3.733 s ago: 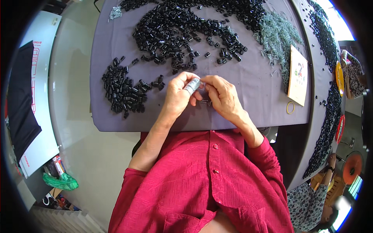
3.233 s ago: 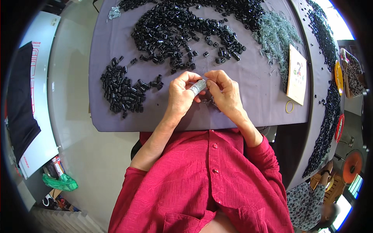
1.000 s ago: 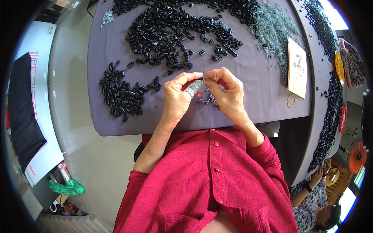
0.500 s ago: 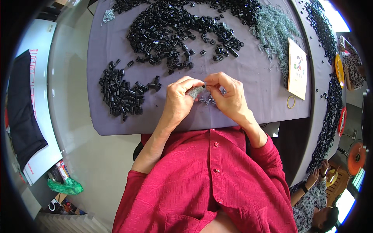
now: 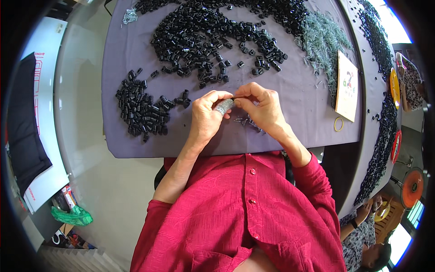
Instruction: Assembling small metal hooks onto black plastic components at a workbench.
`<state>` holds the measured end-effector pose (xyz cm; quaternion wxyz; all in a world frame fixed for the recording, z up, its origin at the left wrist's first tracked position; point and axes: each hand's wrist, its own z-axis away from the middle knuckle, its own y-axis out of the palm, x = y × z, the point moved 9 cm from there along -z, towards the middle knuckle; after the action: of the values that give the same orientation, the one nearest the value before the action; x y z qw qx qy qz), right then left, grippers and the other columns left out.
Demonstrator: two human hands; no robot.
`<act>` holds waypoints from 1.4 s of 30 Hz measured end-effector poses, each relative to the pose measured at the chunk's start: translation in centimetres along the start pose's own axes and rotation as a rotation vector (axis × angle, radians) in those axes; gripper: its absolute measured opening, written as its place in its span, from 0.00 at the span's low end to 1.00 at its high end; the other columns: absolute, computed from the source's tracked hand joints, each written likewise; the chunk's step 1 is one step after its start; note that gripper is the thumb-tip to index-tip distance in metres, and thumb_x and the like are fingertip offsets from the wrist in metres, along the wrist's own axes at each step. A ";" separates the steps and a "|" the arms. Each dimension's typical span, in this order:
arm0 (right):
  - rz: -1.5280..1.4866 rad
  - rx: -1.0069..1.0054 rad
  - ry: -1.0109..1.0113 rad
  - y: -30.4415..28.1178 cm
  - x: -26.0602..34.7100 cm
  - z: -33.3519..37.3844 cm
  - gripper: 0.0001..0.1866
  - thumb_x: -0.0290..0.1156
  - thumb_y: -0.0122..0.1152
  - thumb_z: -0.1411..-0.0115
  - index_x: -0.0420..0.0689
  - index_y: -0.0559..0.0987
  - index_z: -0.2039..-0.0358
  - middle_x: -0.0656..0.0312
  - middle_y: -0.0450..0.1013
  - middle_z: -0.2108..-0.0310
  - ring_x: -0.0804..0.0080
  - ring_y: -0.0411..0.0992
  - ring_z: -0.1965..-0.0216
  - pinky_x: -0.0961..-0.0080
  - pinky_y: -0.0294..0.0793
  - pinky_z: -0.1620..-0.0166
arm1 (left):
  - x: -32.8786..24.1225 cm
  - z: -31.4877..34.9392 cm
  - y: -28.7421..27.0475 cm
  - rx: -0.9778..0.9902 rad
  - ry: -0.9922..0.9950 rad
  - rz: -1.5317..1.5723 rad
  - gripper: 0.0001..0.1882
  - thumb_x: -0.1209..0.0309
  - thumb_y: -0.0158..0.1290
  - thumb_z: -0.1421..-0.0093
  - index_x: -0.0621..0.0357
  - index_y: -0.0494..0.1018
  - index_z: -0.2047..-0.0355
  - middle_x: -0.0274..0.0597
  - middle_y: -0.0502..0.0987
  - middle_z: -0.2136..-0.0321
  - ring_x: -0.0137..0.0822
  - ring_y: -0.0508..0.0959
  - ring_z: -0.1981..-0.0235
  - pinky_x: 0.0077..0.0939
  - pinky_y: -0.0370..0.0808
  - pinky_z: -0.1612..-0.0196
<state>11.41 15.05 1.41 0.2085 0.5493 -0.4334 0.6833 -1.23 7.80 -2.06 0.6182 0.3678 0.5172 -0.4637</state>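
On your table (image 5: 281, 131), a cream rectangular card (image 5: 347, 86) with a colourful print lies at the right. Left of the table, on the floor, sits a white board (image 5: 43, 131) with red lettering.

A small black plastic piece (image 5: 233, 98) is pinched between the fingertips of the left hand (image 5: 207, 117) and the right hand (image 5: 263, 109), above the near edge of the table; most of it is hidden by the fingers. A grey, glittery cover (image 5: 223, 106) wraps a finger of the left hand just below it. A few small metal screws (image 5: 247, 122) lie loose on the cloth under the right hand.
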 end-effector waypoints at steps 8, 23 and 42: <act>0.365 -0.134 -0.211 -3.6 1.8 -2.0 0.07 0.22 0.61 0.47 0.39 0.80 0.66 0.54 0.77 0.70 0.55 0.77 0.68 0.67 0.75 0.64 | 1.4 -0.5 -0.9 -0.030 -0.052 0.205 0.08 0.83 0.53 0.40 0.65 0.77 0.61 0.37 0.79 0.72 0.26 0.79 0.74 0.21 0.80 0.72; 0.797 -0.299 -0.139 -5.1 0.6 -4.8 0.16 0.34 0.63 0.43 0.47 0.78 0.54 0.54 0.71 0.64 0.56 0.75 0.66 0.61 0.74 0.64 | 1.4 -0.4 -0.4 -0.010 -0.089 0.160 0.07 0.81 0.54 0.40 0.65 0.77 0.60 0.38 0.79 0.71 0.26 0.79 0.74 0.20 0.79 0.73; 0.617 -0.285 -0.333 -1.3 3.3 -6.9 0.16 0.22 0.61 0.48 0.46 0.79 0.56 0.55 0.72 0.60 0.55 0.74 0.61 0.64 0.76 0.61 | 1.2 -0.1 -0.2 0.003 -0.046 0.127 0.10 0.83 0.52 0.40 0.65 0.77 0.59 0.38 0.79 0.71 0.26 0.79 0.73 0.21 0.80 0.72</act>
<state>7.40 20.80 4.78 -0.0060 0.4621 -0.6971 0.5482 -1.37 7.65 -3.31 0.6577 0.3900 0.4776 -0.4327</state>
